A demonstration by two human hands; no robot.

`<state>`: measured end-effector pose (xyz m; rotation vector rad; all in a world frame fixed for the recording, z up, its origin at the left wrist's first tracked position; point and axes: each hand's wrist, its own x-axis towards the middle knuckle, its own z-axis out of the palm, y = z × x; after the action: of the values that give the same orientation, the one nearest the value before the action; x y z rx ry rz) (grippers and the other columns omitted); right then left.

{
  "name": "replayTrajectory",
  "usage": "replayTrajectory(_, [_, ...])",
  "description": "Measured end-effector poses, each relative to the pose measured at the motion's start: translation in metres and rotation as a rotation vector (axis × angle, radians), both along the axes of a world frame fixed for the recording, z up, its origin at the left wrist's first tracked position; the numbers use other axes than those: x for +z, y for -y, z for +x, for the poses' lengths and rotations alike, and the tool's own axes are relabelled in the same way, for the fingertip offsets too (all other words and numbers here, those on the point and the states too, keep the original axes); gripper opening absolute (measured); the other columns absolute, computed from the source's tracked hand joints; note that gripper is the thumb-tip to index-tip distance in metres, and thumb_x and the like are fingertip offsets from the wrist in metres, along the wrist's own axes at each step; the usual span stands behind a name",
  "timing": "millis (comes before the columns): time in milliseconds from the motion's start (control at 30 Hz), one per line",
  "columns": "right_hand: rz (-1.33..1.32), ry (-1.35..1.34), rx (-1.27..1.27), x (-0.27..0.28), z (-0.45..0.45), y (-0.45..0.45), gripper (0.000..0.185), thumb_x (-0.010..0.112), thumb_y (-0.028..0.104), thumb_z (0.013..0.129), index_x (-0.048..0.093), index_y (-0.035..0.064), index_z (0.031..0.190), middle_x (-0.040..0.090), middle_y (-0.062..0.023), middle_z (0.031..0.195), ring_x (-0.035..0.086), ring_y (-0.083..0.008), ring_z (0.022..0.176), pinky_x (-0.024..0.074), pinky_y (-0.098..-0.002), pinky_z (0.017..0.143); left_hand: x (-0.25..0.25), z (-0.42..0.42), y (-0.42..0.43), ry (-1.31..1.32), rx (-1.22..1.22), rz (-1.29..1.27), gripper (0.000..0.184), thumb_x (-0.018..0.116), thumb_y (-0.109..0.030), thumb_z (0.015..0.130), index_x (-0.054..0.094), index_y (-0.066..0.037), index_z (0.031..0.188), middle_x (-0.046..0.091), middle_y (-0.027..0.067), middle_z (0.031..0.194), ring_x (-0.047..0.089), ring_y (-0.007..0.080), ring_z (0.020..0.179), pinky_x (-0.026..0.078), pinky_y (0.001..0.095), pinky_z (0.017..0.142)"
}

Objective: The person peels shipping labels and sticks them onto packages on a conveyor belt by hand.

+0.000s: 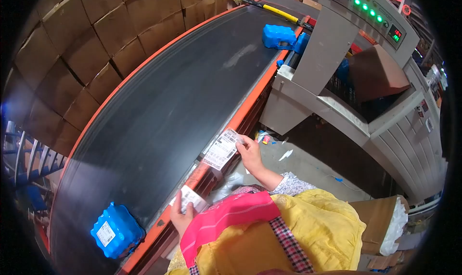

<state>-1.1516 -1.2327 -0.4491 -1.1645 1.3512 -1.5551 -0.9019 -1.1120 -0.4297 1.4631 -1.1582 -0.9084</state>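
Observation:
My right hand (252, 155) pinches the edge of a printed shipping label (222, 150), held over the orange rim of the conveyor. Barcodes and small text cover the label's face. Lower down, close to my body, my left hand (182, 216) is closed on a stack of white labels (192, 199); the pink sleeve or cloth beside it hides part of the wrist. On the belt to the left of that hand rests a blue shrink-wrapped pack (118, 230) with a white label (106, 233) stuck on it. Neither hand touches the pack.
The black conveyor belt (168, 97) curves along its orange rail (255, 93). Another blue pack (279, 36) lies at its far end, by a grey wrapping machine (332, 39) with green lights. Stacked cartons (110, 29) line the left. An open carton (380, 222) stands at right.

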Motion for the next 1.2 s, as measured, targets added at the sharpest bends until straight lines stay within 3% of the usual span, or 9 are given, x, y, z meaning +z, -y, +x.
replayTrajectory(33, [0.020,-0.027,-0.006,-0.002,-0.001,0.002,0.024,0.054,0.007,0.087,0.060,-0.0019,0.108,0.064,-0.0039,0.082,0.056,-0.0080,0.068,0.0463,-0.0242,0.062,-0.012,-0.003,0.002,-0.148,-0.009,0.118,0.045,0.052,0.008,0.084,0.052,-0.003,0.128,0.058,0.0036,0.086,0.050,0.0054,0.061,0.042,0.0219,0.054])
replayTrajectory(100, [0.059,-0.078,-0.018,-0.004,0.007,-0.002,0.024,0.055,0.007,0.087,0.060,-0.0019,0.108,0.064,-0.0046,0.083,0.057,-0.0080,0.069,0.0466,-0.0241,0.063,-0.019,0.003,0.000,-0.174,-0.087,0.173,0.042,0.050,0.007,0.084,0.054,-0.001,0.125,0.059,0.0017,0.082,0.049,0.0052,0.062,0.042,0.0209,0.055])
replayTrajectory(233, [0.053,-0.132,-0.037,-0.021,0.011,-0.001,0.026,0.055,0.006,0.086,0.059,-0.0023,0.110,0.066,-0.0085,0.089,0.060,-0.0105,0.077,0.0486,-0.0262,0.070,-0.041,0.019,0.000,-0.278,-0.166,0.210,0.040,0.047,0.007,0.085,0.056,0.001,0.123,0.061,0.0041,0.090,0.049,0.0051,0.065,0.042,0.0200,0.059])
replayTrajectory(400, [0.079,-0.108,-0.048,-0.021,0.008,0.002,0.028,0.055,0.006,0.085,0.058,-0.0024,0.112,0.066,-0.0107,0.092,0.062,-0.0130,0.084,0.0488,-0.0275,0.074,-0.036,0.015,0.003,-0.285,-0.254,0.172,0.037,0.048,0.007,0.085,0.055,0.003,0.122,0.063,0.0102,0.103,0.061,0.0112,0.083,0.048,0.0238,0.072])
replayTrajectory(467, [0.099,-0.140,-0.053,-0.021,0.003,0.003,0.029,0.055,0.005,0.085,0.057,-0.0023,0.113,0.067,-0.0120,0.093,0.063,-0.0144,0.084,0.0488,-0.0278,0.075,-0.034,0.011,0.002,-0.357,-0.235,0.253,0.036,0.049,0.006,0.086,0.055,0.003,0.121,0.063,0.0101,0.102,0.061,0.0110,0.082,0.049,0.0238,0.072])
replayTrajectory(567, [0.033,-0.125,-0.080,-0.027,-0.001,0.006,0.029,0.056,0.006,0.084,0.058,-0.0033,0.111,0.062,-0.0014,0.084,0.055,-0.0061,0.072,0.0452,-0.0216,0.065,-0.033,0.007,0.000,-0.389,-0.223,0.280,0.033,0.052,0.003,0.087,0.057,0.003,0.120,0.064,0.0093,0.096,0.061,0.0101,0.078,0.049,0.0242,0.069])
replayTrajectory(800, [0.101,-0.142,-0.084,-0.024,-0.003,0.005,0.032,0.057,0.006,0.083,0.056,-0.0021,0.114,0.066,-0.0127,0.093,0.063,-0.0149,0.082,0.0487,-0.0277,0.075,-0.026,0.007,0.002,-0.343,-0.254,0.298,0.032,0.055,0.001,0.087,0.057,0.003,0.119,0.064,0.0072,0.091,0.059,0.0079,0.072,0.048,0.0230,0.065])
replayTrajectory(1067, [0.058,-0.171,-0.153,-0.052,-0.017,0.018,0.032,0.057,0.006,0.082,0.057,-0.0011,0.113,0.066,-0.0124,0.091,0.062,-0.0155,0.077,0.0489,-0.0287,0.072,-0.040,0.012,0.000,-0.394,-0.285,0.280,0.033,0.056,0.000,0.087,0.057,0.003,0.119,0.065,0.0080,0.093,0.060,0.0091,0.075,0.049,0.0241,0.068])
replayTrajectory(1200, [0.071,-0.184,-0.161,-0.047,-0.023,0.019,0.031,0.056,0.003,0.084,0.056,-0.0023,0.114,0.063,-0.0048,0.093,0.059,-0.0090,0.082,0.0481,-0.0237,0.073,-0.052,0.013,-0.002,-0.386,-0.291,0.269,0.032,0.056,0.000,0.087,0.058,0.003,0.119,0.064,0.0077,0.093,0.060,0.0091,0.077,0.049,0.0245,0.070])
